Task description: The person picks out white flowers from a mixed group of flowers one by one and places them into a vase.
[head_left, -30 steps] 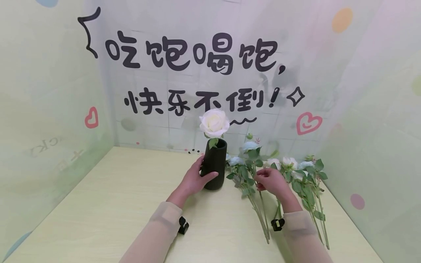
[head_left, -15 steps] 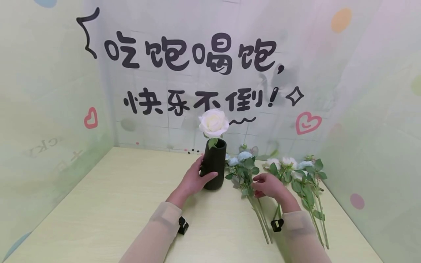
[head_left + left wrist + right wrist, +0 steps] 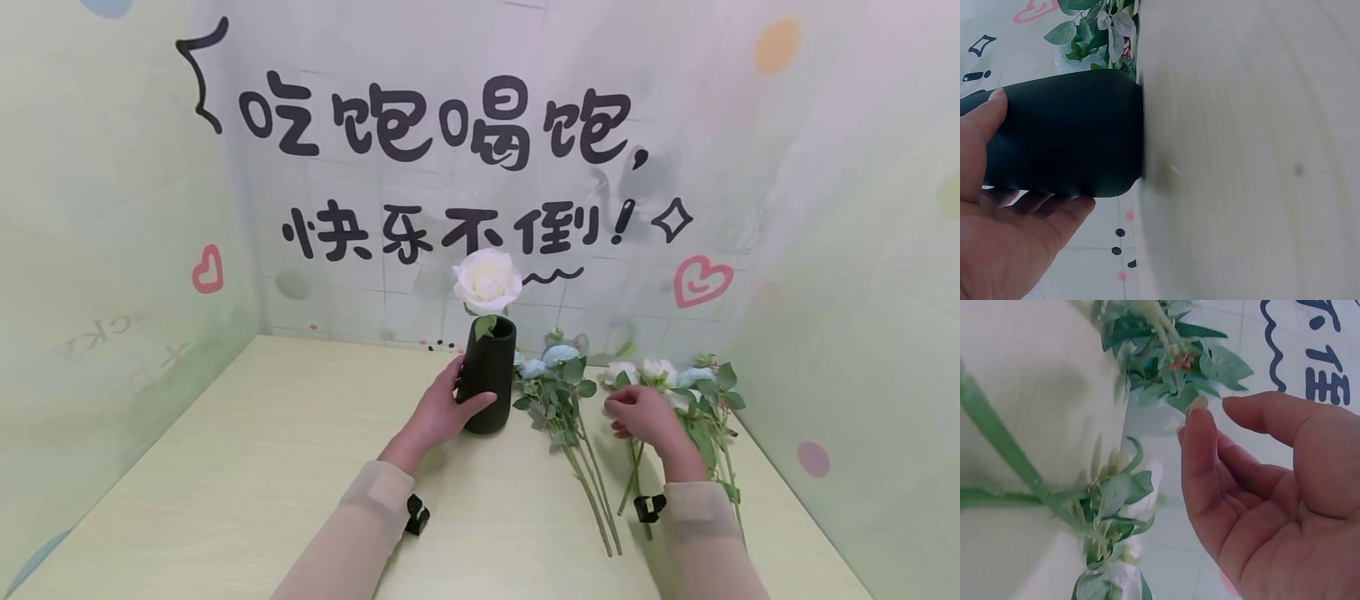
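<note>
My left hand (image 3: 441,410) grips a dark cylindrical vase (image 3: 489,375) that stands upright on the table, thumb on the near side and fingers round the far left. One white rose (image 3: 487,282) with a leaf rises from its mouth. In the left wrist view, the thumb and fingers clasp the vase (image 3: 1066,137) from both sides. My right hand (image 3: 647,417) hovers between two groups of flowers, nothing in its grasp. The right wrist view has that hand (image 3: 1260,494) with loosely bent fingers, thumb and fingertip apart, near green leaves (image 3: 1225,365).
Blue flowers (image 3: 561,356) on long stems lie right of the vase. White flowers (image 3: 660,371) and a further blue one (image 3: 696,375) lie farther right, partly behind the right hand. A printed backdrop (image 3: 420,283) rises behind the pale wooden table (image 3: 247,467).
My right hand has let go of a blue flower, which now lies lower with the other blue ones, and has moved right towards the white flowers. My left hand stays on the vase.
</note>
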### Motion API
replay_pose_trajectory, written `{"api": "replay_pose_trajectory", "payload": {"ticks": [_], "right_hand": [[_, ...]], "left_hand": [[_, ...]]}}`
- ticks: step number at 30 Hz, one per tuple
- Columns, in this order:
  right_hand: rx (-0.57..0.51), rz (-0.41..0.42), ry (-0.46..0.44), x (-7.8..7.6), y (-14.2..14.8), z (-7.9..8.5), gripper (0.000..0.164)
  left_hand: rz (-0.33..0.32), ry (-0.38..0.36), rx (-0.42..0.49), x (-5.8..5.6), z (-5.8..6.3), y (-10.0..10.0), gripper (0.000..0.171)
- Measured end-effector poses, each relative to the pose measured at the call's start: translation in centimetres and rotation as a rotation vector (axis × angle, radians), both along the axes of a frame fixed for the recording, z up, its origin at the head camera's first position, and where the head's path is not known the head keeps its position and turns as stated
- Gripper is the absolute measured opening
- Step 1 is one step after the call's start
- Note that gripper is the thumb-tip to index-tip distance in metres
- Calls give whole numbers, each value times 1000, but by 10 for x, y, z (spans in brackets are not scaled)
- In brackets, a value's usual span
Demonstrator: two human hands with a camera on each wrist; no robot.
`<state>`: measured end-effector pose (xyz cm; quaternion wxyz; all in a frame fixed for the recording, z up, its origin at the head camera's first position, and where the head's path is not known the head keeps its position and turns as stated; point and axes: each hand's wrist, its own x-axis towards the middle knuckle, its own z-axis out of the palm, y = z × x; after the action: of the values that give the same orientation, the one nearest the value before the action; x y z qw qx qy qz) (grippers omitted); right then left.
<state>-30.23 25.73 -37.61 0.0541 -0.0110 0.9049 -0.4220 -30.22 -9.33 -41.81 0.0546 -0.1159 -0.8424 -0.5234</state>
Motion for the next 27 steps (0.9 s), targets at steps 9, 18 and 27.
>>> {"api": "replay_pose_trajectory", "payload": {"ticks": [9, 18, 27], "right_hand": [[222, -30, -35, -3, 21, -8, 25], [359, -1, -79, -6, 22, -22, 48], [442, -58, 8, -3, 25, -16, 41]], "left_hand": [[-3, -1, -1, 0, 1, 0, 89], [-1, -5, 9, 1, 2, -1, 90], [-1, -13, 13, 0, 1, -1, 88]]}}
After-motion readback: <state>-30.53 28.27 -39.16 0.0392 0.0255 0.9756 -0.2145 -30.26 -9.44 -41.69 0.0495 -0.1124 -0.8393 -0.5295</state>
